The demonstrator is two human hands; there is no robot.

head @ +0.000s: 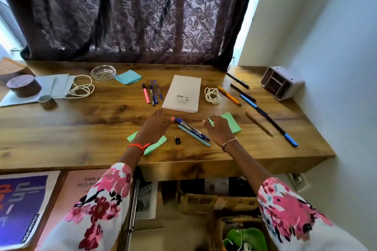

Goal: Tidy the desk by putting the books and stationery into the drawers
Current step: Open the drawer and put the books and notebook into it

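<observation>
From the head camera, both hands reach over the wooden worktop (81, 128). The left hand (155, 126) is spread flat, its fingers (159, 114) straight and holding nothing. Its wrist and palm are above a green sticky pad (157, 141), and whether they touch it cannot be told. The right hand (219, 130) has loosely bent fingers (212, 121) whose tips lie at the near corner of a second green sticky pad (230, 122). Its thumb is held apart, and no grip shows. Between the two sets of fingers lies a bundle of blue pens (191, 130), its tip just beside the left thumb, and a small black adapter (178, 140) lies just below the pens. Just beyond the left fingers lies a white notepad (182, 93). Left of the notepad is a row of pens (152, 92), and farther off are a blue sticky note (128, 77) and a glass dish (103, 72). Beyond the right fingers is a coiled white cord (212, 95). To their right lie an orange pen (229, 96), two black pens (242, 92), a brown pencil (259, 124) and a long blue-tipped marker (283, 132). A grey organiser (282, 82) stands by the wall. Below the left forearm, an open drawer (58, 189) holds a purple book (22, 206) and a pink book (81, 189).
</observation>
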